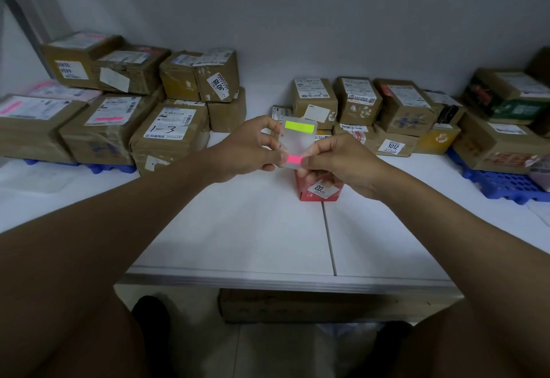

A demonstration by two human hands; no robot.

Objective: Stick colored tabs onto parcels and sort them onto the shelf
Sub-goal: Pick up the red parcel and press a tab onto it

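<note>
Both hands pinch a translucent plastic tab sheet (pixel 297 139) above the white table (pixel 238 229).
Left hand (pixel 250 151) holds its edge; right hand (pixel 336 163) nips the pink tab (pixel 293 160); near table edge bare.

Bare table (pixel 238 229) ahead; parcels (pixel 166 127) crowd the rear.

I see a white bench (pixel 238 229), blue pallets (pixel 500 184) on it, a cardboard box (pixel 297 306) underneath, grey wall (pixel 297 20) behind.
</note>
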